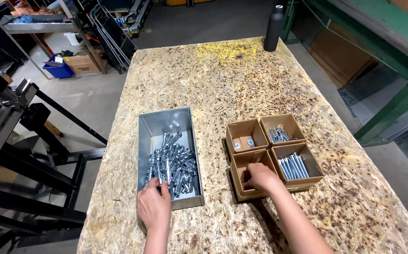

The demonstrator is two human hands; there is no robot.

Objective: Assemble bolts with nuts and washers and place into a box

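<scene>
**Mia:** What do you see from the head camera?

**Tom:** A big wooden table made of pressed chips (241, 80). On it sits a shiny grey metal bin shaped like a long box (166, 123). It is full of silver metal bolts (173, 164).

**Mia:** Where is the left hand?

**Tom:** The left hand (154, 205) is at the near end of the bin, with its fingers down on the bolts. They look curled around one or two bolts – but I cannot tell for sure if it is holding any.

**Mia:** And the right hand?

**Tom:** The right hand (261, 177) is inside a small brown cardboard box (239, 165), the near left one of four boxes pushed together in a square. Its fingers are bent down into the box. I cannot tell if they pinch anything – the hand hides what is inside.

**Mia:** What is in the other boxes?

**Tom:** The near right box (313, 164) has long silver rods lying side by side. The far right box (289, 122) has shorter silver pieces. The far left box (238, 129) has a couple of round silver rings.

**Mia:** Anything else?

**Tom:** A tall dark bottle (273, 28) stands at the far edge of the table, well apart from the hands.
</scene>
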